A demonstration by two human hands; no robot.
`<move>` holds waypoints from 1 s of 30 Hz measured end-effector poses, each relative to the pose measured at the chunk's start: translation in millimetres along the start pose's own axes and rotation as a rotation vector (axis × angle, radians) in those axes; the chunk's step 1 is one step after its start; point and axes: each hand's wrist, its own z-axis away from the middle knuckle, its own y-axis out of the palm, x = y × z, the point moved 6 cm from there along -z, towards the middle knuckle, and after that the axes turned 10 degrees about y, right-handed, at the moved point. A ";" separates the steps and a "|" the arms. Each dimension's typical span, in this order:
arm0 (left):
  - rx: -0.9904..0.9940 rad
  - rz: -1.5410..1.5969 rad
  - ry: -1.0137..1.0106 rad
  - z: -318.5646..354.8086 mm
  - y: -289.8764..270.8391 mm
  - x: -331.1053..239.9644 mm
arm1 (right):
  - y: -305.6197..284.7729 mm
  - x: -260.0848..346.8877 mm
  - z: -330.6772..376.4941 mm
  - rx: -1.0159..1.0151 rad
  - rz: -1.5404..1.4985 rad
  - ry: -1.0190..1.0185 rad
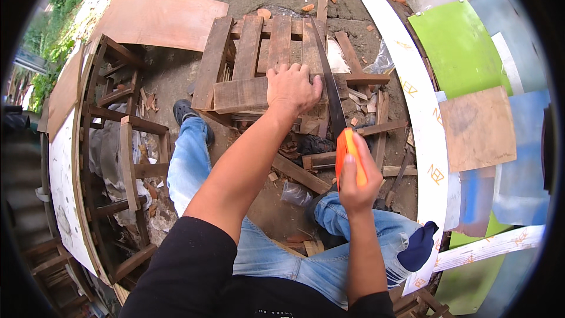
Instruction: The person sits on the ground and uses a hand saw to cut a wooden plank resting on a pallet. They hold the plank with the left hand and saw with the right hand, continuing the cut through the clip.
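Observation:
My right hand [358, 178] is wrapped round the orange and yellow handle of a hand saw [333, 95]. The saw's dark blade points away from me, along the right side of a slatted wooden crate or stand [251, 44]. My left hand [292, 87] presses down on a loose-looking wooden board [241, 93] lying across the near end of the slats, its fingers bent over the far edge. The blade lies close to that board's right end; whether its teeth are in the wood I cannot tell.
Wooden offcuts [381, 126] and scraps litter the ground to the right. A wooden frame [126, 135] stands at my left, below a plywood sheet [159, 19]. A long white printed panel [421, 112] curves along the right side. A clear plastic cup [296, 194] lies between my feet.

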 end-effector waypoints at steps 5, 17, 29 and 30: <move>0.024 0.006 -0.042 1.0 -4.8 0.3 | 13.9 -28.9 -17.5 0.028 -0.169 0.088; 0.002 -0.005 0.011 8.6 4.0 -2.9 | -13.2 -33.5 41.9 -0.012 -0.199 0.201; 0.014 0.022 -0.058 2.2 1.9 -3.1 | -36.3 -20.7 66.7 0.028 -0.072 0.171; 0.003 0.023 -0.058 2.2 2.2 -2.6 | -49.3 -12.0 87.9 0.014 -0.012 0.103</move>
